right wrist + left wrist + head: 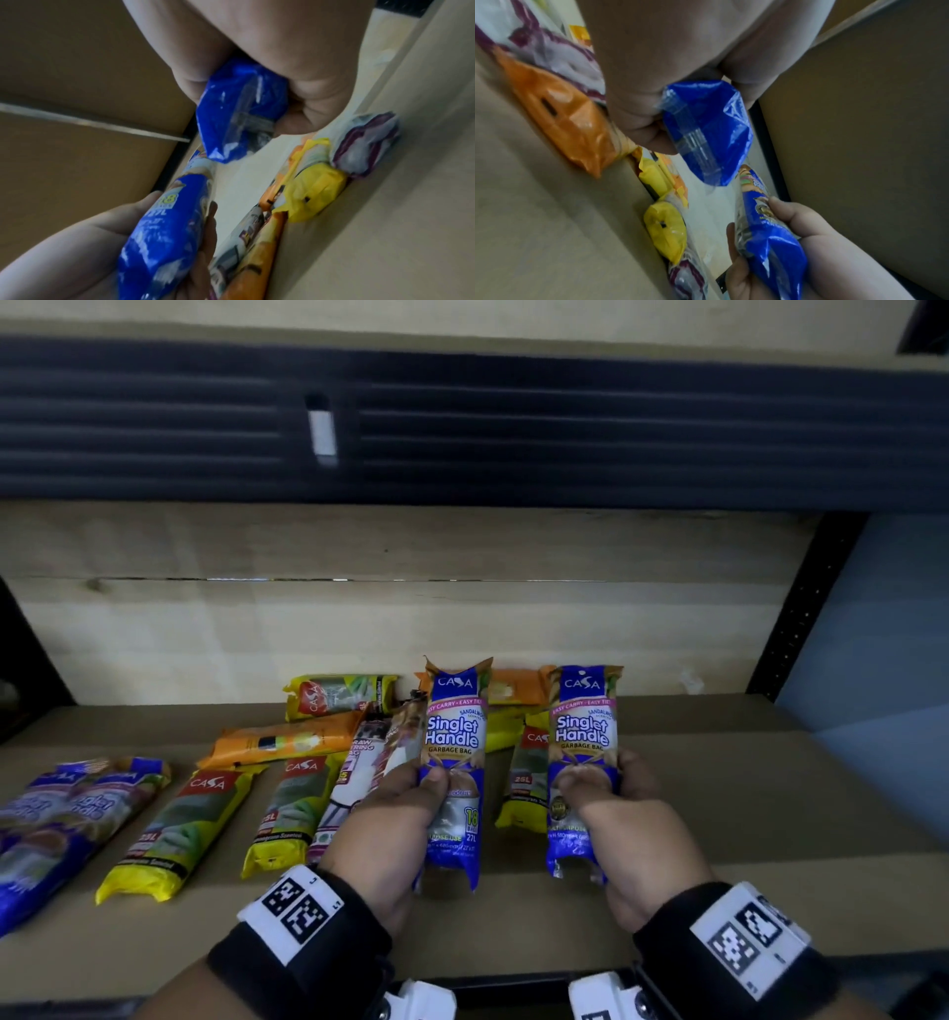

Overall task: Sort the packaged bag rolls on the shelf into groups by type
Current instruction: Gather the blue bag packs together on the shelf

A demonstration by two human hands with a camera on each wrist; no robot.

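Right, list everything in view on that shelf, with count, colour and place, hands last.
Held blue packs: two, blue and white, one in the left hand, one in the right, both lifted over the shelf middle.
Blue packs lying down: at least two, far left, overlapping.
Yellow packs: at least five, yellow with red label; two at front left, one at the back, the others partly hidden behind the held packs.
Orange packs: two, one left of centre, one at the back.
White pack: one, white with maroon print, beside the left hand.
Shelf: one, brown board.
Wrist bands: two, black with white markers.
Left hand: grips one blue pack.
Right hand: grips the other.
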